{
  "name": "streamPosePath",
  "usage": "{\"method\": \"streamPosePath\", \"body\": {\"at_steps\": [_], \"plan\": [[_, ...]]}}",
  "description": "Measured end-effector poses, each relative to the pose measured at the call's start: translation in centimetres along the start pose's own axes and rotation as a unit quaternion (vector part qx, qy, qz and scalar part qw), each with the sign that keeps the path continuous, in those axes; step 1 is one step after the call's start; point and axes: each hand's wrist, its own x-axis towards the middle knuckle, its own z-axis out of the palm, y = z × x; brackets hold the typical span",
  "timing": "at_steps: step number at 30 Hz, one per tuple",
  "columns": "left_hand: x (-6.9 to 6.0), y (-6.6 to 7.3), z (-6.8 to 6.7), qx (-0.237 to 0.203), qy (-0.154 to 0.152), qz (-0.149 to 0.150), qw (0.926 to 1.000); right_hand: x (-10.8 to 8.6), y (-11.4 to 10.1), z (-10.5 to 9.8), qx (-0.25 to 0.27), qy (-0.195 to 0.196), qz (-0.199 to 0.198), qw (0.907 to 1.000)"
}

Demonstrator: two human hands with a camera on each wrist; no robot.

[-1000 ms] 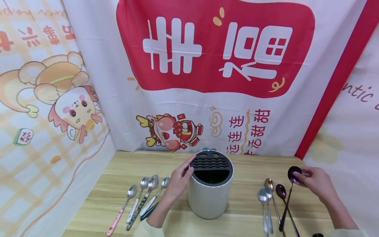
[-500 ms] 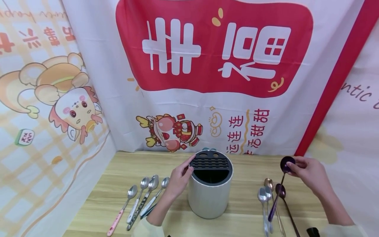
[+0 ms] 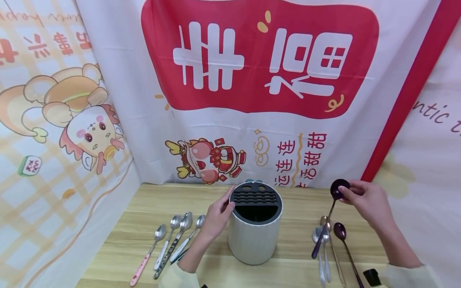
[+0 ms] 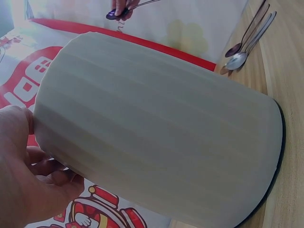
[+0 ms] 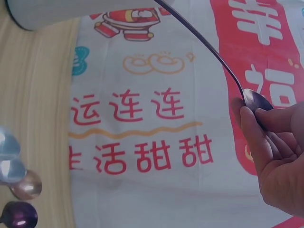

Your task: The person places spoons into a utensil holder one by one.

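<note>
My right hand pinches a long-handled purple spoon by its bowl, with the handle slanting down to the left above other spoons. In the right wrist view, thumb and fingers close on the spoon's bowl. My left hand grips the upper left side of a round white utensil holder, which stands upright with a black slotted lid. Fingers of the left hand bend against the holder's ribbed wall in the left wrist view.
On the right lie two silver spoons, a gold spoon and another purple spoon. Several spoons with pink, white and patterned handles lie on the left of the wooden table. Printed cloth hangs behind.
My right hand has lifted the purple spoon up and moved it left, its handle swinging left over the silver spoons. My left hand stays at the utensil holder.
</note>
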Motion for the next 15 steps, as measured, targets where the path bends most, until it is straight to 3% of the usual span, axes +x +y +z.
{"method": "streamPosePath", "body": {"at_steps": [6, 15], "plan": [[0.0, 0.1, -0.1, -0.006, -0.004, -0.006, 1.0000, 0.1, -1.6, 0.6, 0.007, 0.005, -0.028, 0.9996], [0.0, 0.1, -0.1, -0.004, -0.003, -0.008, 1.0000, 0.5, -4.2, 1.3, 0.016, 0.025, -0.034, 0.9990]]}}
